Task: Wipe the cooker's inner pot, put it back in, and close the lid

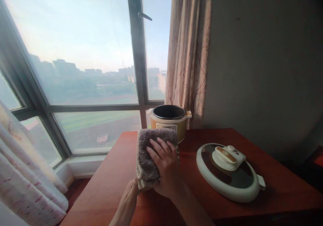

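Note:
A folded grey-brown towel (148,145) is held upright above the red-brown table (277,189). My right hand (164,163) lies flat against its front face, fingers spread upward. My left hand (131,194) grips the towel's lower left corner from below. Just behind the towel stands an open yellow and white pressure cooker (169,117) with a dark inner pot. Its round white lid (230,170), with a dark top and a handle, lies flat on the table to the right of my hands.
A large window (88,51) with dark frames fills the left and the back. A patterned curtain (189,51) hangs behind the cooker, and another curtain (25,179) hangs at the lower left. A grey wall (264,67) stands on the right.

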Demonstrator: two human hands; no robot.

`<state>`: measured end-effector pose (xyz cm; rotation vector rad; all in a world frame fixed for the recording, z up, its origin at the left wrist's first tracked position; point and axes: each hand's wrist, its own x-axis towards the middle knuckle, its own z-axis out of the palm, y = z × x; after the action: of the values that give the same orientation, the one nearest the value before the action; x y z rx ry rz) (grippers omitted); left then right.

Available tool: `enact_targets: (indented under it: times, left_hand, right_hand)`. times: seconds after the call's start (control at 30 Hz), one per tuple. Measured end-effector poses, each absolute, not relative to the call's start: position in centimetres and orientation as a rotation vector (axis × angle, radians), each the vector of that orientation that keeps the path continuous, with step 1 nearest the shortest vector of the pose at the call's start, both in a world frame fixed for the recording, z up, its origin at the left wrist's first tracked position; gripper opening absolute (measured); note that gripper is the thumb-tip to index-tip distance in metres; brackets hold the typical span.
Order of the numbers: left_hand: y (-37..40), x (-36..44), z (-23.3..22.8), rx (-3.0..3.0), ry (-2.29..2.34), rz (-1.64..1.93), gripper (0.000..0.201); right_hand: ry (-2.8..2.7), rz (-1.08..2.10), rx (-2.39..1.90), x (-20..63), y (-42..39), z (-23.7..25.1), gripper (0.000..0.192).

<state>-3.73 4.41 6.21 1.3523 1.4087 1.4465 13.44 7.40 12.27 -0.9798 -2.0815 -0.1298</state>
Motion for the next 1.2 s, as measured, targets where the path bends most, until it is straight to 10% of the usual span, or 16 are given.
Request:
enact_targets:
  times: [0.73,1.2]
  left_hand:
    - [5.5,-5.7,-1.4,1.490,1.505,1.562,0.073]
    - [4.8,-5.0,0.0,1.467,1.564,1.602,0.072]
  right_hand:
    - [-2.191,0.055,-1.170,12.4,15.7,19.8,0.033]
    - [-2.162,-0.028,-1.167,12.3,13.4,17.7,0.067]
